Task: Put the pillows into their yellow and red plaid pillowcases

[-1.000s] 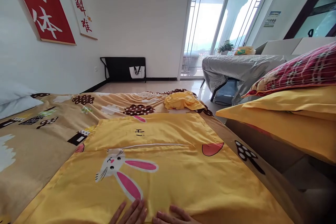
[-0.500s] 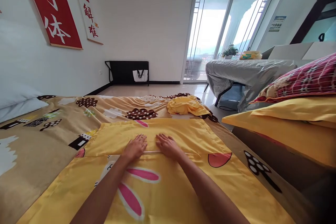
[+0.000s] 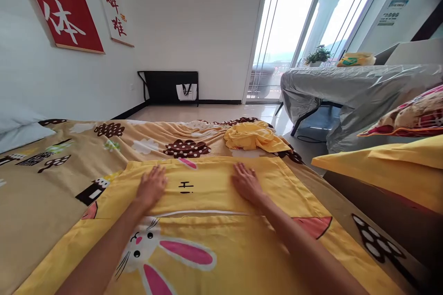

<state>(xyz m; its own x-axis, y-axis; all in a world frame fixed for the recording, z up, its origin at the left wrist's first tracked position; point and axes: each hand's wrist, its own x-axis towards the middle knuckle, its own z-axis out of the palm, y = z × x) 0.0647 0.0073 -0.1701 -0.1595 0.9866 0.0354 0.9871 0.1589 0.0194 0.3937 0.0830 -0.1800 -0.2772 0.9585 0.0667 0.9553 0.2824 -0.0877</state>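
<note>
A yellow pillowcase [image 3: 242,249] with a printed rabbit lies flat on the patterned blanket [image 3: 62,198]. Its far part forms a band with the letters "Hi", and a white edge shows along the seam below. My left hand [image 3: 152,186] rests flat on the left side of this band, fingers spread. On the right side of the band lies my right hand [image 3: 246,182], palm down, with its fingers stretched out and slightly blurred. Neither hand holds anything.
Crumpled yellow cloth [image 3: 254,136] lies beyond the pillowcase on the bed. At the right are folded yellow fabric [image 3: 391,170] and a red plaid cushion [image 3: 411,110]. A table under a silvery cover [image 3: 346,83] stands near the glass door. A white pillow [image 3: 24,133] is far left.
My hands have slid apart across the far band, left hand leftward and right hand rightward, uncovering the printed "Hi". The view has shifted slightly.
</note>
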